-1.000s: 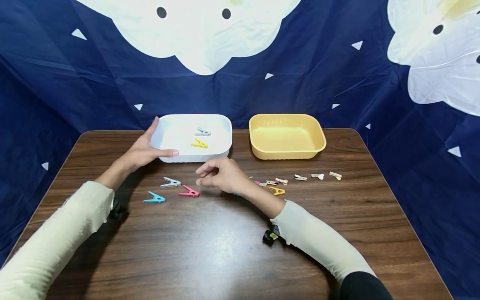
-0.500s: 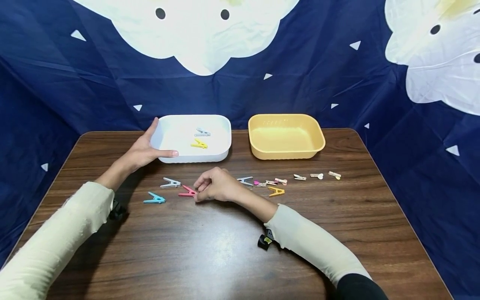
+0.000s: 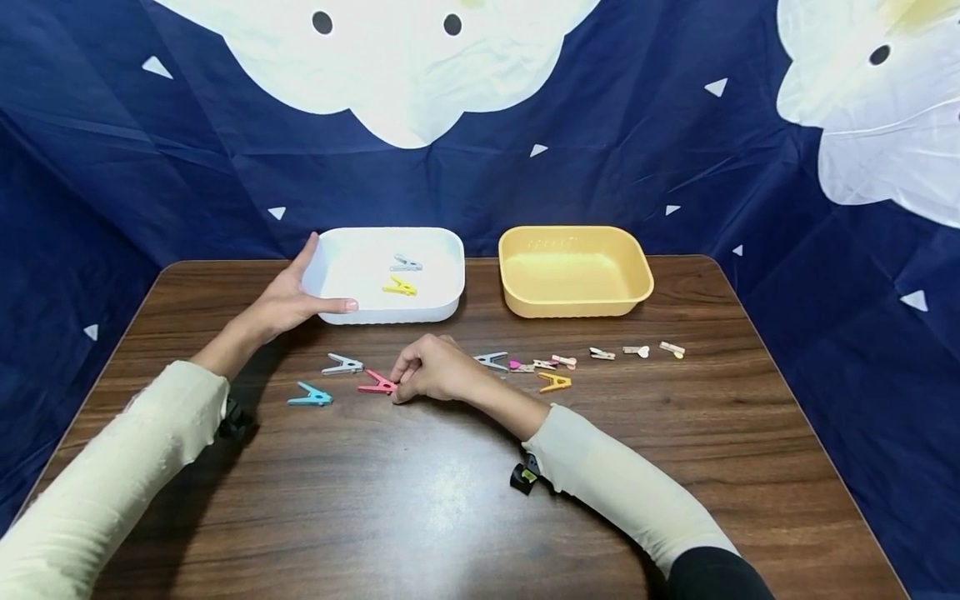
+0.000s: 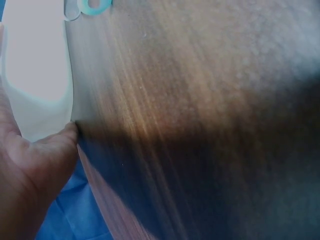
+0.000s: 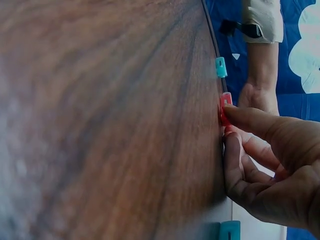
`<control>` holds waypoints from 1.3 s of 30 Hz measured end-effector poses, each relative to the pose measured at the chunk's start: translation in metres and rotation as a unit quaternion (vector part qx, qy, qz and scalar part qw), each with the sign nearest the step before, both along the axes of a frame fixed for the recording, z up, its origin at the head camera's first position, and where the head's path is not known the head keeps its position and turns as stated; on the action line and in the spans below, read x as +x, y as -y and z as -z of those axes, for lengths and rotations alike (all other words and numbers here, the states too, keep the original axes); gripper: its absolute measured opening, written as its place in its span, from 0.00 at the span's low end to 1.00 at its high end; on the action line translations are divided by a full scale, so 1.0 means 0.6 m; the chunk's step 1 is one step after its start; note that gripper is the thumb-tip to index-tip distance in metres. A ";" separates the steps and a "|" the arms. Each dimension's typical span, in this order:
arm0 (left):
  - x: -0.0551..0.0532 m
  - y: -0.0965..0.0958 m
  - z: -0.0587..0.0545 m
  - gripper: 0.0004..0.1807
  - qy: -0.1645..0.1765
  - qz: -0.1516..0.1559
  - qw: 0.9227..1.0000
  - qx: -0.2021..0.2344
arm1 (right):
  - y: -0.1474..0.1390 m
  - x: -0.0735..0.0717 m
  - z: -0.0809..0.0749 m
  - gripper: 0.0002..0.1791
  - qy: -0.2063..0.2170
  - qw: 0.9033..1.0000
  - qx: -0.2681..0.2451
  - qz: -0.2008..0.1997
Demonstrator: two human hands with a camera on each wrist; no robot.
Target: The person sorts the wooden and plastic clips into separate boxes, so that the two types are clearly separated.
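My right hand (image 3: 435, 371) has its thumb and finger at the end of a pinkish-red plastic clothespin (image 3: 377, 383) lying on the table. In the right wrist view, the thumb and fingers pinch that clothespin (image 5: 225, 110). My left hand (image 3: 281, 302) rests against the left end of a white plastic basin (image 3: 397, 317), thumb straight along the front wall and fingers spread at the side. Inside the basin lie a pale blue clothespin (image 3: 406, 263) and a yellow clothespin (image 3: 400, 287). A grey-blue clothespin (image 3: 342, 364) and a bright blue clothespin (image 3: 310, 394) lie left of the red one.
A yellow basin (image 3: 576, 308) stands right of the white one. Right of my right hand lie another grey-blue clothespin (image 3: 492, 360), an orange clothespin (image 3: 555, 382) and several small wooden clothespins (image 3: 636, 352). A dark blue curtain (image 3: 480, 183) hangs behind the table's back edge.
My right hand has come down and slightly toward me onto the red clothespin, uncovering the grey-blue clothespin behind it. My left hand stays at the white basin.
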State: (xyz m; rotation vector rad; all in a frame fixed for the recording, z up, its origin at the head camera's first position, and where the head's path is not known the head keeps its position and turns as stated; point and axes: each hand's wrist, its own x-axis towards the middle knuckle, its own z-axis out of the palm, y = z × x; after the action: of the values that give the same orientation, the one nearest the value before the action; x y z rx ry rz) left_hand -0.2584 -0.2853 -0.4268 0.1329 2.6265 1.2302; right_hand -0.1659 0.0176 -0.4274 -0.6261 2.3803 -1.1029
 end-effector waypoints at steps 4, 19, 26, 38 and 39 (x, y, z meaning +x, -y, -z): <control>-0.001 0.000 -0.001 0.83 -0.001 0.001 1.000 0.001 | -0.002 -0.001 0.000 0.06 -0.011 1.000 0.004 -0.003; -0.001 0.001 -0.004 0.83 0.006 0.004 1.000 -0.002 | -0.018 -0.010 -0.008 0.02 0.022 0.999 -0.041 -0.024; -0.001 0.000 -0.003 0.83 0.010 0.004 1.000 0.002 | -0.034 -0.012 -0.010 0.02 0.020 0.997 -0.066 -0.016; -0.001 0.001 -0.001 0.83 0.007 0.003 1.000 0.013 | -0.074 -0.031 -0.041 0.04 -0.009 0.996 -0.087 0.024; -0.001 0.001 0.000 0.84 0.007 0.002 1.000 0.015 | -0.077 -0.034 -0.045 0.04 -0.015 0.995 -0.092 0.029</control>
State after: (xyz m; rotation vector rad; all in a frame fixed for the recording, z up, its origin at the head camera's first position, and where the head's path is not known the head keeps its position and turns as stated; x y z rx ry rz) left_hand -0.2591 -0.2859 -0.4266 0.1351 2.5966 1.2642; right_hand -0.1861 0.0639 -0.4002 -0.6434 2.3514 -1.3586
